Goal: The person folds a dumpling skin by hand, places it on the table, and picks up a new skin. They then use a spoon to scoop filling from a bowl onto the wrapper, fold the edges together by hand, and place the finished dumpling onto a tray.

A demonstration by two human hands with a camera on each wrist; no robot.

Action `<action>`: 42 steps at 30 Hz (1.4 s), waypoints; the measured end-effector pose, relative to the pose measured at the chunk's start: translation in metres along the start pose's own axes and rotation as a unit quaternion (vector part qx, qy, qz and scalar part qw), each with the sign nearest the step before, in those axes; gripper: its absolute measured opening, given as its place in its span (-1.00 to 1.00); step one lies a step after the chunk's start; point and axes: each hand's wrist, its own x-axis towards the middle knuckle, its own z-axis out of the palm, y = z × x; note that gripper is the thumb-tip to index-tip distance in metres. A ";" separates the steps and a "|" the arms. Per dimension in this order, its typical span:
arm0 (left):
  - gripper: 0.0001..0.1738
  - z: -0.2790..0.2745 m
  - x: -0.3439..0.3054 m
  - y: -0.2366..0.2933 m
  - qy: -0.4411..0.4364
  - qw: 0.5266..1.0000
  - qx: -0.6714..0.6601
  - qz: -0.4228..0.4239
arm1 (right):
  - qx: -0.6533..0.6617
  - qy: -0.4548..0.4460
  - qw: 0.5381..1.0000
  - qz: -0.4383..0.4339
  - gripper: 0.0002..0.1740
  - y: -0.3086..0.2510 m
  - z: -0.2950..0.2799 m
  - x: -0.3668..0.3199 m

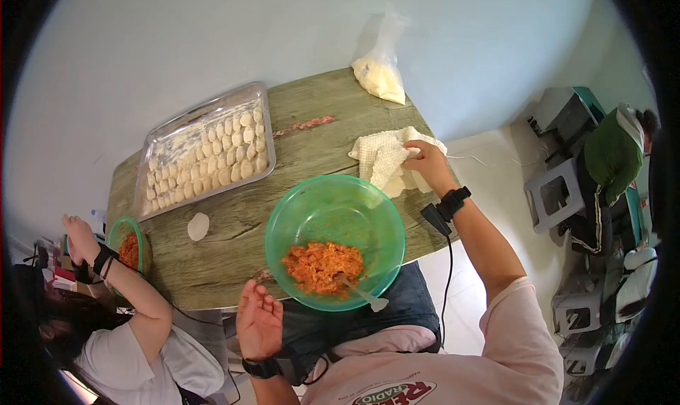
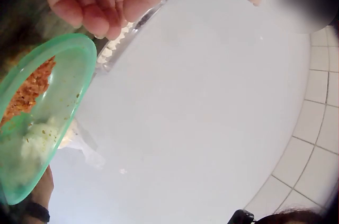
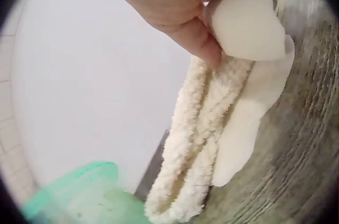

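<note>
My right hand [image 1: 427,166] is at a cream textured towel [image 1: 382,157] on the right end of the table. In the right wrist view, its thumb and fingers pinch a round dough wrapper [image 3: 249,20] that curls up beside the folded towel. More wrappers [image 3: 241,134] lie flat on the wood, partly under the towel. My left hand [image 1: 259,323] is palm up and empty, fingers loosely bent, left of a large green bowl [image 1: 333,185]. Orange-red filling [image 1: 322,267] lies in this bowl, with a pale-handled spoon [image 1: 368,297] stuck in it.
A metal tray [image 1: 265,132] with rows of dumplings [image 1: 234,146] stands at the back left. A single wrapper [image 1: 198,226] lies on the table [image 1: 234,263]. A bag of flour [image 1: 382,76] stands at the back. Another person [image 1: 134,341] sits left by a smaller green bowl [image 1: 146,253].
</note>
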 end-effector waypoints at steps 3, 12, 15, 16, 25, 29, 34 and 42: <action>-0.73 0.001 -0.002 0.002 0.004 1.000 0.002 0.004 | -0.058 0.037 0.997 -0.032 -0.66 0.013 0.009 0.008; -0.72 -0.001 0.002 0.000 0.015 1.000 0.005 -0.003 | -0.011 0.068 0.995 -0.076 -0.88 -0.005 -0.013 -0.039; -0.65 -0.006 0.009 -0.005 -0.025 0.999 0.012 -0.016 | -0.074 0.022 0.995 -0.065 -0.83 -0.003 -0.021 -0.052; -0.65 -0.004 0.010 -0.007 -0.026 0.999 0.012 -0.019 | -0.064 0.027 0.997 -0.039 -0.77 -0.009 -0.021 -0.053; -0.71 0.011 0.002 -0.003 0.000 1.000 0.015 -0.004 | -0.086 0.032 0.994 -0.067 -0.62 -0.013 0.018 -0.011; -0.63 -0.007 -0.002 0.002 -0.001 1.000 0.016 0.006 | 0.086 0.004 0.993 -0.081 -0.65 -0.019 0.030 -0.008; -0.70 -0.004 -0.003 0.004 0.024 1.000 0.011 0.009 | -0.042 0.035 0.997 -0.057 -0.72 -0.033 0.011 -0.020; -0.62 0.000 0.000 -0.004 -0.021 1.000 0.003 -0.017 | -0.144 0.046 0.986 -0.066 -0.84 -0.003 -0.001 -0.020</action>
